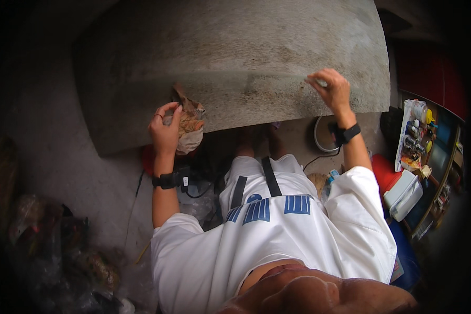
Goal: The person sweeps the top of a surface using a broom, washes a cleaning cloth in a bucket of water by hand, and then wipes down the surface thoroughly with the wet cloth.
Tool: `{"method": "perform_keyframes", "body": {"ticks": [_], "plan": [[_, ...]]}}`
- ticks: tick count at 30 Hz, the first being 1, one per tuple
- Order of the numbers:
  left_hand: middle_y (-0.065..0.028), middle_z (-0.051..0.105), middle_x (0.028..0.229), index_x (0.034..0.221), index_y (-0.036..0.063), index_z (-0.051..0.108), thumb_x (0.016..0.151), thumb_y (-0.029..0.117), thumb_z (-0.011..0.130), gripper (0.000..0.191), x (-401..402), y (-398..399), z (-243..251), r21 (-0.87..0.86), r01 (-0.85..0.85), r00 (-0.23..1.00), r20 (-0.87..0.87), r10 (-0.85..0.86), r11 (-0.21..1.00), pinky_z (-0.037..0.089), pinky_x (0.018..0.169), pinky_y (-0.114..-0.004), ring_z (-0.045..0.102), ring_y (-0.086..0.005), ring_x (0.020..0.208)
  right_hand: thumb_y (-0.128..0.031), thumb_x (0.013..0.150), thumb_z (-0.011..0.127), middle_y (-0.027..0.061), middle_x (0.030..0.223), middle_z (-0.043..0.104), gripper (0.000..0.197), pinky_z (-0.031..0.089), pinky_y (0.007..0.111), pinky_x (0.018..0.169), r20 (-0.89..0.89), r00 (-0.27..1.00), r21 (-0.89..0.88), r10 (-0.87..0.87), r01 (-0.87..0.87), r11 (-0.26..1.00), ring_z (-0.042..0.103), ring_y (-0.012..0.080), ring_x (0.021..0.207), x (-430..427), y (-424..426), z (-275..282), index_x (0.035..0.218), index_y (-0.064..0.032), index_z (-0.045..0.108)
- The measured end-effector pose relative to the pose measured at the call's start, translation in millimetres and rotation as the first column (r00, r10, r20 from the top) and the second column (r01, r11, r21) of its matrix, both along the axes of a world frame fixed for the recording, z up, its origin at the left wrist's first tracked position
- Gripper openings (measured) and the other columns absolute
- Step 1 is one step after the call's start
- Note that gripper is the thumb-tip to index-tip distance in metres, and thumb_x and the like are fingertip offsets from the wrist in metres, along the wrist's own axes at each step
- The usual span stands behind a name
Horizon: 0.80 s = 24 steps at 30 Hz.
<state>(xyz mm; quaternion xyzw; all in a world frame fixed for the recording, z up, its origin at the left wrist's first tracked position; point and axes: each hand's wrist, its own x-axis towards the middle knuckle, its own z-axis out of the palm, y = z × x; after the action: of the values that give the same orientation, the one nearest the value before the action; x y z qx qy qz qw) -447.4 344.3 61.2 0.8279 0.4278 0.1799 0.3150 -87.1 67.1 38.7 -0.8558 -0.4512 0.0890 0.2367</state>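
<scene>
A large grey, stained board or tabletop (259,47) spans the space before me. My left hand (165,125) is over its near edge, thumb and forefinger close together. Beside those fingers lies a crumpled brown and white cloth or bag (190,127), partly overhanging the edge. My right hand (331,88) is raised over the right part of the board, fingertips pinched. Between the hands runs a faint greenish band (243,80); whether it is clear film or part of the surface I cannot tell. Anything thin in either pinch is too blurred to see.
Plastic bags and clutter (62,243) lie on the floor at left. At right are a shelf tray of jars (416,129), a white lidded container (404,194) and a red object (384,172). A round white rim (316,135) shows under the board. Cables hang from both wristbands.
</scene>
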Motion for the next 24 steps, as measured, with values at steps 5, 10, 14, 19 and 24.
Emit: {"method": "perform_keyframes", "body": {"ticks": [5,10,14,19,24], "plan": [[-0.0081,0.075,0.098,0.104,-0.001,0.073,0.09,0.012,0.077,0.019,18.7,-2.4,-14.4,-0.314,-0.074,0.986,0.118,0.116,0.947,0.055,0.077,-0.029,0.069,-0.0133,0.09,-0.038,0.091,0.073,0.0054,0.085,0.073,0.025,0.054,0.038,0.071,-0.05,0.996,-0.092,0.077,-0.081,0.992,0.068,0.0261,0.079,53.3,27.3,-16.9,0.095,-0.014,0.076],[-0.0076,0.072,0.102,0.107,-0.0031,0.071,0.091,0.009,0.077,0.021,37.1,-5.3,-27.3,-0.459,-0.048,0.95,0.254,0.182,0.887,0.057,0.079,-0.028,0.068,-0.0119,0.092,-0.044,0.091,0.071,0.0079,0.089,0.074,0.033,0.053,0.039,0.075,-0.287,0.958,-0.19,0.022,-0.08,0.978,0.068,0.0273,0.084,72.2,46.9,-35.5,0.098,-0.0122,0.075],[-0.0077,0.071,0.101,0.108,-0.0043,0.069,0.091,0.01,0.077,0.023,52.6,-5.6,-28.2,-0.552,-0.07,0.909,0.307,0.28,0.831,0.057,0.081,-0.028,0.067,-0.0122,0.095,-0.041,0.091,0.072,0.0079,0.094,0.072,0.032,0.052,0.039,0.078,-0.243,0.967,-0.075,0.073,-0.093,0.993,0.067,0.0268,0.089,74.9,49.7,-56.6,0.1,-0.0104,0.074],[-0.0082,0.071,0.102,0.108,-0.0042,0.068,0.092,0.009,0.076,0.022,62.4,-0.4,-35.7,-0.608,-0.091,0.83,0.392,0.397,0.789,0.054,0.085,-0.024,0.067,-0.0117,0.095,-0.036,0.088,0.077,0.0069,0.098,0.07,0.03,0.052,0.04,0.079,-0.161,0.982,0.132,0.1,-0.079,0.988,0.064,0.0283,0.09,71.3,48.8,-76.4,0.1,-0.0083,0.074],[-0.0088,0.072,0.104,0.11,-0.0033,0.067,0.093,0.007,0.074,0.021,73.1,3.1,-40.1,-0.675,-0.113,0.759,0.415,0.501,0.729,0.053,0.087,-0.022,0.068,-0.0116,0.094,-0.033,0.083,0.082,0.0069,0.099,0.068,0.029,0.053,0.039,0.079,0.103,0.992,0.196,0.073,-0.092,0.976,0.063,0.0271,0.09,68.9,45.3,-86.7,0.1,-0.0099,0.076]]}}
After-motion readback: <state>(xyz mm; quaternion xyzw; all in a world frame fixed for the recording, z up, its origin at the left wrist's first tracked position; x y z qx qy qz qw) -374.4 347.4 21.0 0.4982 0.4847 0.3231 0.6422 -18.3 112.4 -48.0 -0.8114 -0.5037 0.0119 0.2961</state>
